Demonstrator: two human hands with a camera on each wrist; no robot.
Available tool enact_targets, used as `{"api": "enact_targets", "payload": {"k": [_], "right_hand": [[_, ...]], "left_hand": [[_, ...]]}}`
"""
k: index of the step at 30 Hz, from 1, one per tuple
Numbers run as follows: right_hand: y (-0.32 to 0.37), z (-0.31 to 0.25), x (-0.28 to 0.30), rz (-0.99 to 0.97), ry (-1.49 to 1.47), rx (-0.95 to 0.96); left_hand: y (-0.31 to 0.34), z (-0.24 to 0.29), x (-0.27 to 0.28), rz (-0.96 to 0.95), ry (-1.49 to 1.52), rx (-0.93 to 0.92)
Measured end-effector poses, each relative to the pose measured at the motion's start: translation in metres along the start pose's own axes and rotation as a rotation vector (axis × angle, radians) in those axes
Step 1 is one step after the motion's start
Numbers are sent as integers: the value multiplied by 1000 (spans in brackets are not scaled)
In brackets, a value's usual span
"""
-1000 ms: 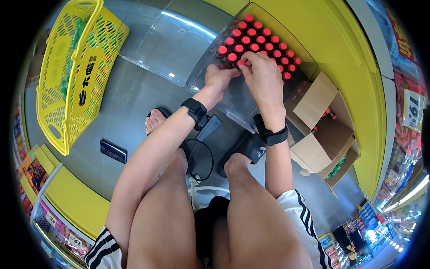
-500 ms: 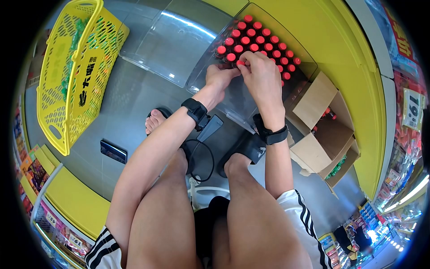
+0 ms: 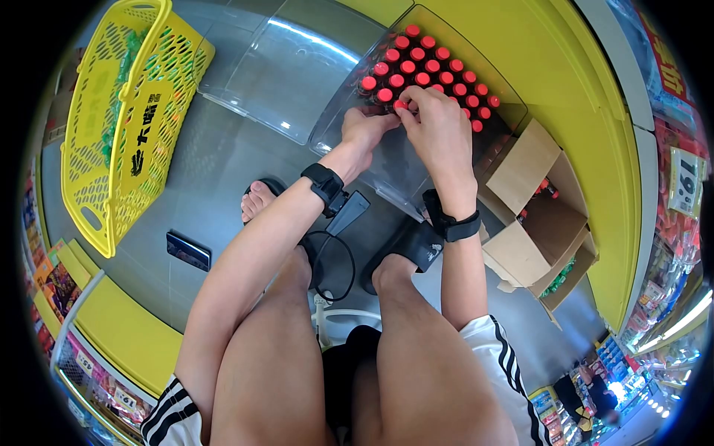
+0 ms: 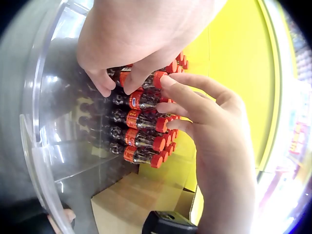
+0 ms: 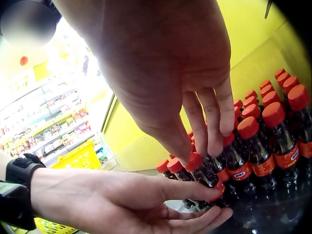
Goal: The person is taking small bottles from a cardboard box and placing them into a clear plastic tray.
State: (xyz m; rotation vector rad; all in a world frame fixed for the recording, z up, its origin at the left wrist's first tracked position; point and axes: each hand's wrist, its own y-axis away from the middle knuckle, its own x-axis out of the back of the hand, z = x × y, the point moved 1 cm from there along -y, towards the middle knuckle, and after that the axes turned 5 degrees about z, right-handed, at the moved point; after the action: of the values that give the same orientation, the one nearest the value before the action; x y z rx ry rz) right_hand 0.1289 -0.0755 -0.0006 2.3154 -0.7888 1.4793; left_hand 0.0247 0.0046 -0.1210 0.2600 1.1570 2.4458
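Observation:
Both hands meet on one small cola bottle (image 5: pixel 194 162) with a red cap, at the front edge of a tightly packed group of upright bottles. My left hand (image 3: pixel 364 131) holds its body low down, thumb and fingers around the red label (image 4: pixel 124 78). From above, my right hand (image 3: pixel 437 128) pinches the cap (image 4: pixel 160 79) between thumb and forefinger, its other fingers spread among neighbouring caps. The other red-capped bottles (image 3: pixel 423 77) stand in rows inside a clear plastic bin (image 3: pixel 335 111); my right hand hides some of them in the head view.
An opened cardboard box (image 3: pixel 520 249) with more red-capped bottles inside stands right of the bin. A yellow shopping basket (image 3: pixel 160 134) holding green items is at the left. A phone (image 3: pixel 188 250) lies on the floor. Yellow shelving (image 3: pixel 595 126) curves along the right.
My right hand and wrist have shifted very slightly to the right, covering a red cap beside them. Both hands keep their hold on the bottle.

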Motion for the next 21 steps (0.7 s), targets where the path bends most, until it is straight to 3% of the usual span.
{"api": "enact_targets", "payload": {"k": [11,17,20,21], "right_hand": [[1,1,-1,5,-24,14],[7,-4,14,23,-36,26],[13,-7,37,29,-58,16],[16,-8,46,37,-86,21]], "left_hand": [[-1,1,2,-73,19,-25],[17,-11,4,-105,-127,-55],[61,13,-2,-202,-236,-102],[75,23,-5,-237,-434,-227]]}}
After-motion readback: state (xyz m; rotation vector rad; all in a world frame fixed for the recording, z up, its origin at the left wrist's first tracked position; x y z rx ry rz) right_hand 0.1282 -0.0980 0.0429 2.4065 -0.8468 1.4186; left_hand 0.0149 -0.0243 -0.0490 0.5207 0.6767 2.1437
